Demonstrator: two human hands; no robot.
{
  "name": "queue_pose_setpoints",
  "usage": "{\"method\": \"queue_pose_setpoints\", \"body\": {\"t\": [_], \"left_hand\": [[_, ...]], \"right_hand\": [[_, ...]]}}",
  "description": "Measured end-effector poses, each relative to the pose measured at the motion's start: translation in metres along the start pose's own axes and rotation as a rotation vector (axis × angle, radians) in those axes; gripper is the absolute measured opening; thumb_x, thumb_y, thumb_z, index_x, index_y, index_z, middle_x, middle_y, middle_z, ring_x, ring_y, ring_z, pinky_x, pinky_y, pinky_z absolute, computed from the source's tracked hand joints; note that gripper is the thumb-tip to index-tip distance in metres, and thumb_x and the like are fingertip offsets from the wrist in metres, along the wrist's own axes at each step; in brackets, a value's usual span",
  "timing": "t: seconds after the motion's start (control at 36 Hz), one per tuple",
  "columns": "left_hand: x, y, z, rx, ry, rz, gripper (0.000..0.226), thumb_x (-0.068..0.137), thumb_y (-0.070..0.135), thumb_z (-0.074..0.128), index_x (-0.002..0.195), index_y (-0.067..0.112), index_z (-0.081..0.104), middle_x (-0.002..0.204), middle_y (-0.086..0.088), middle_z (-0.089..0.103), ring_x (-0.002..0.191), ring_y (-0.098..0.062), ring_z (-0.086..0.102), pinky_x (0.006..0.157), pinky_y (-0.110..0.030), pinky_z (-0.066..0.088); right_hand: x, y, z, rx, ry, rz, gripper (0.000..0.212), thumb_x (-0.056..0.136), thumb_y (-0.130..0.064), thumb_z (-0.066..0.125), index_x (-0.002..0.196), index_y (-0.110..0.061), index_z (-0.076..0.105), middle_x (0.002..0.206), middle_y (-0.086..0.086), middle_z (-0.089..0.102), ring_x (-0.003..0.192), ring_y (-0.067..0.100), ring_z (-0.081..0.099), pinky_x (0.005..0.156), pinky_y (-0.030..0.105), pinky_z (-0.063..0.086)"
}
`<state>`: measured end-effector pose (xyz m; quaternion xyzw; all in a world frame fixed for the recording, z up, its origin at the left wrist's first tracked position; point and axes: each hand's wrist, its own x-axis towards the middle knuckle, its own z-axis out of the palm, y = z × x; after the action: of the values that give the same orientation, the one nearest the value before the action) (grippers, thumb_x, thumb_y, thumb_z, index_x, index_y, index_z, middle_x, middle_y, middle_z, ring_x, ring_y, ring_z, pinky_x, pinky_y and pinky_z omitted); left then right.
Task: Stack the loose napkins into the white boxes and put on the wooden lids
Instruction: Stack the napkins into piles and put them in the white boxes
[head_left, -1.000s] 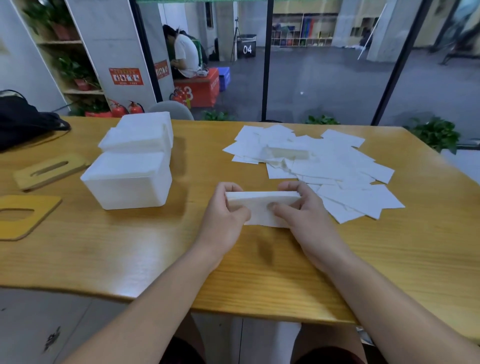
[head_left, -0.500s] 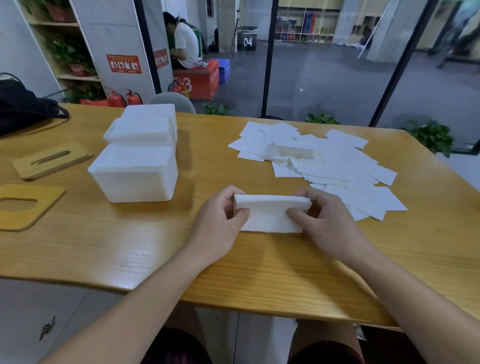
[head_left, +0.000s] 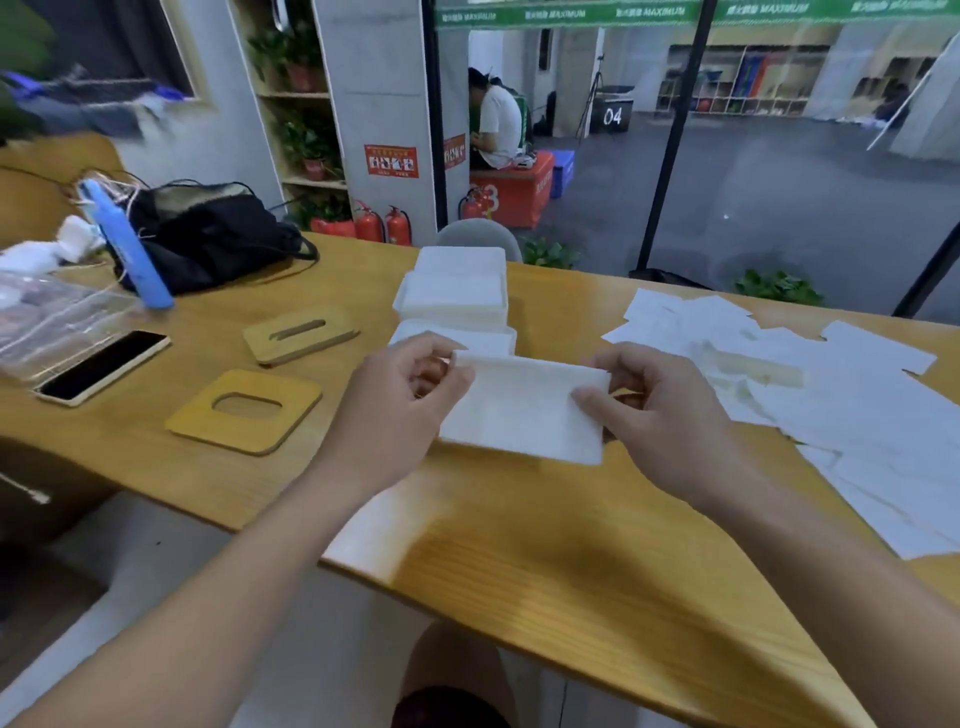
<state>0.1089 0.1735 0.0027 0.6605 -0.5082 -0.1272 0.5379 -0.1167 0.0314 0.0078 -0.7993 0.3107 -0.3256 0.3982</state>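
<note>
napkin stack (head_left: 524, 410): white, lifted | white boxes (head_left: 454, 296): open, behind

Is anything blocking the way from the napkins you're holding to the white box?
Nothing visible does. Both hands, left hand and right hand, hold the napkin stack just in front of the nearest white box.

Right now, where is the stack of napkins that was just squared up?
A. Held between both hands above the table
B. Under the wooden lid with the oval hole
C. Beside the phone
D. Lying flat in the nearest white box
A: the left hand and right hand pinch the two ends of the napkin stack, which hangs over the table in front of the white boxes.
</note>
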Motion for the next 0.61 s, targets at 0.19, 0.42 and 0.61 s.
{"method": "queue_pose_setpoints", "body": {"t": [0.19, 0.42, 0.61], "left_hand": [[0.073, -0.030, -0.043, 0.263, 0.066, -0.084, 0.012, 0.105, 0.035, 0.066, 0.102, 0.024, 0.071, 0.090, 0.001, 0.074, 0.080, -0.021, 0.066, 0.069, -0.037, 0.048], [0.099, -0.058, -0.039, 0.464, 0.052, -0.111, 0.014, 0.108, 0.027, 0.061, 0.120, 0.026, 0.069, 0.084, -0.001, 0.073, 0.081, -0.019, 0.067, 0.071, -0.042, 0.054], [0.103, -0.073, -0.027, 0.780, -0.004, -0.060, 0.040, 0.108, 0.028, 0.059, 0.147, 0.025, 0.058, 0.134, -0.001, 0.056, 0.128, -0.028, 0.046, 0.105, -0.039, 0.043]], "right_hand": [[0.081, -0.019, 0.053, -0.074, 0.046, 0.000, 0.005, 0.098, -0.027, 0.071, 0.097, -0.030, 0.076, 0.084, 0.004, 0.075, 0.081, 0.029, 0.073, 0.076, 0.058, 0.062], [0.127, -0.003, 0.078, -0.213, 0.078, 0.014, 0.009, 0.098, -0.024, 0.073, 0.108, -0.026, 0.074, 0.090, -0.009, 0.071, 0.084, 0.015, 0.069, 0.067, 0.035, 0.060], [0.125, 0.015, 0.079, -0.419, 0.067, -0.181, 0.029, 0.095, -0.031, 0.081, 0.122, -0.029, 0.072, 0.114, -0.017, 0.061, 0.103, 0.009, 0.054, 0.095, 0.036, 0.051]]}}
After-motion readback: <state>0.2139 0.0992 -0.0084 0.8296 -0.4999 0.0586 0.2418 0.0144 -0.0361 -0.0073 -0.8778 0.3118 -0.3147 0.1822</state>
